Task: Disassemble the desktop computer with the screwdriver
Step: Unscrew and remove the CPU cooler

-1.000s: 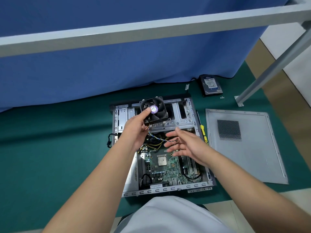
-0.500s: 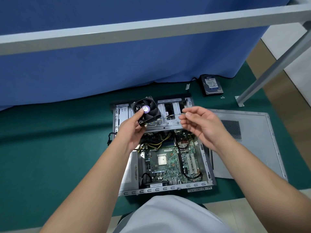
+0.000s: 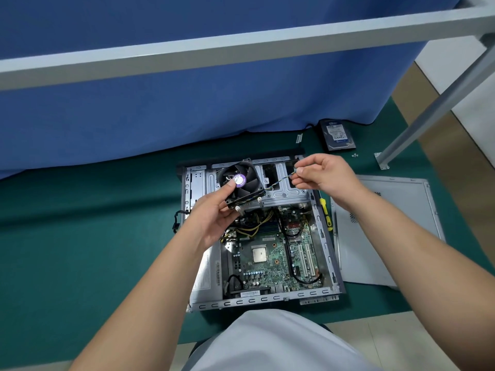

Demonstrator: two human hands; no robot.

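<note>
The opened computer case (image 3: 325, 238) lies flat on the green mat, its motherboard (image 3: 278, 261) and bare CPU (image 3: 259, 255) exposed. My left hand (image 3: 214, 215) grips the black CPU fan with its heatsink (image 3: 241, 184), lifted above the case's far end, thumb on the purple hub label. My right hand (image 3: 318, 174) pinches the end of the fan's thin cable (image 3: 278, 182), which stretches taut between both hands. The yellow-handled screwdriver (image 3: 326, 214) lies on the mat just right of the case.
The removed grey side panel (image 3: 383, 231) lies to the right of the case. A hard drive (image 3: 338, 134) and loose screws (image 3: 355, 155) sit at the back near the blue curtain. A grey metal frame bar (image 3: 241, 46) and its leg (image 3: 417, 124) cross overhead.
My right hand rose from over the motherboard to the case's far right and took the fan cable's end. My left hand drew the fan slightly left and tilted it.
</note>
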